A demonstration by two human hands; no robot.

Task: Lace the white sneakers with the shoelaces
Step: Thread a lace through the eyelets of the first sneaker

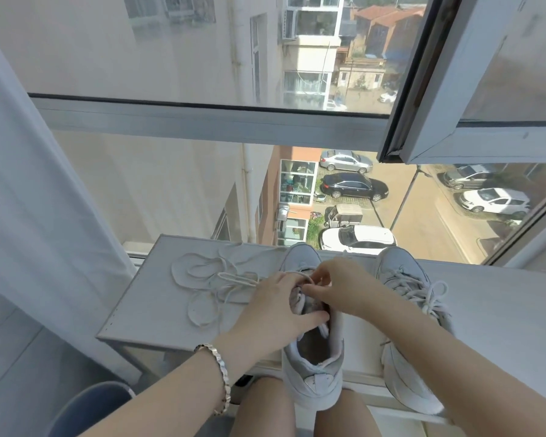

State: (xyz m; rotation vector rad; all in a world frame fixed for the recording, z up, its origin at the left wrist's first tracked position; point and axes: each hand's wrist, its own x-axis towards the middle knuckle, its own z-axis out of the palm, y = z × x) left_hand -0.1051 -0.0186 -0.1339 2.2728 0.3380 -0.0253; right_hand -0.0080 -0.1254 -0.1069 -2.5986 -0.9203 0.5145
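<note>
In the head view, about half of the task is judged done. The laced sneaker [404,279], lying toward the right end of the table [133,310], is crossed with lacing up its front and tied in a bow.

The open sneaker [312,357] is set near the middle of the table, just left of the laced one and apart from it. Its collar gapes, and no lacing is seen across the part of the tongue nearest the heel. Only a small loop of lace is seen at the eyelets beside the fingertips, so threading is judged to be at an early stage. How many eyelets are filled cannot be told, since they are covered by the hands.

The lace [199,279] is spread in loose loops over the left part of the table, with a strand led toward the open sneaker.

The left hand [275,307] is clenched on the open sneaker's upper, the thumb laid across the tongue. The right hand [338,288] is pinched at the eyelets, on what is taken to be the lace.

Both sneakers lie roughly parallel, their long axes running from the near edge to the far edge. The toes are pointed at the far edge and the heels toward the person, with the open sneaker's heel hung past the near edge.
</note>
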